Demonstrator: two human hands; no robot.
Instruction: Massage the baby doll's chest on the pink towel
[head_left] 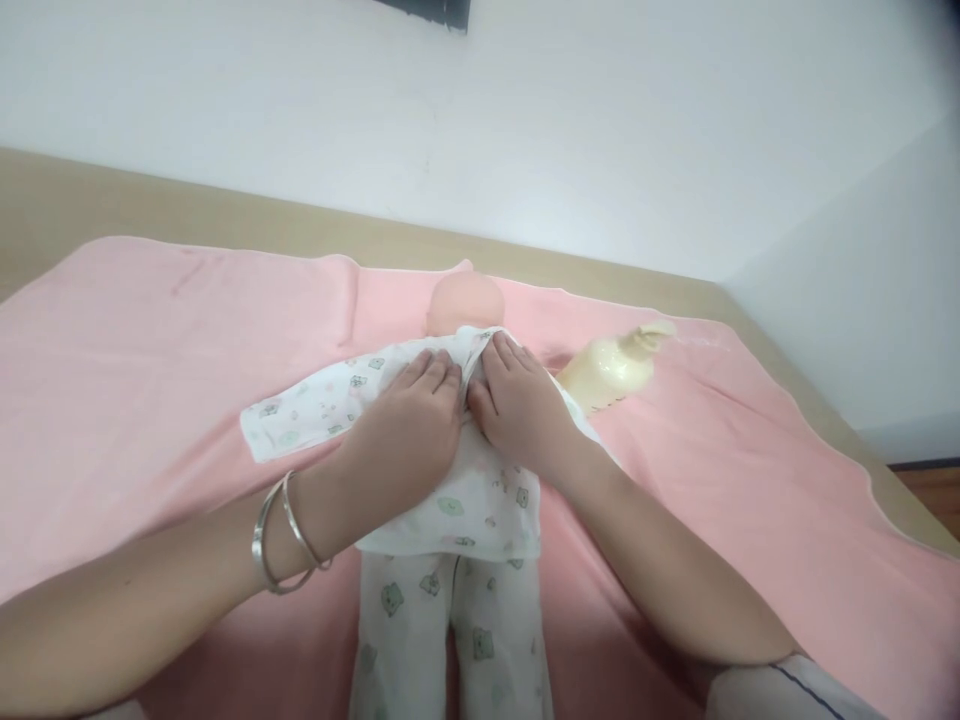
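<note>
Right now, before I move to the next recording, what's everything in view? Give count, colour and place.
Doll's head: 1, pinkish, above the top
Top: 1, white with animal prints, on the blanket
Trousers: 1 pair, white with prints, below the top
Shiny object: 1, pale yellow, right of the top; identity unclear
Blanket: 1, pink, on the table
Table: 1, beige, under the blanket
Walls: 2, white, behind and right
Dark object: 1, top edge
Bangles: 2, silver, left wrist
Left hand, right hand: 1 each, bare, on the top's chest
</note>
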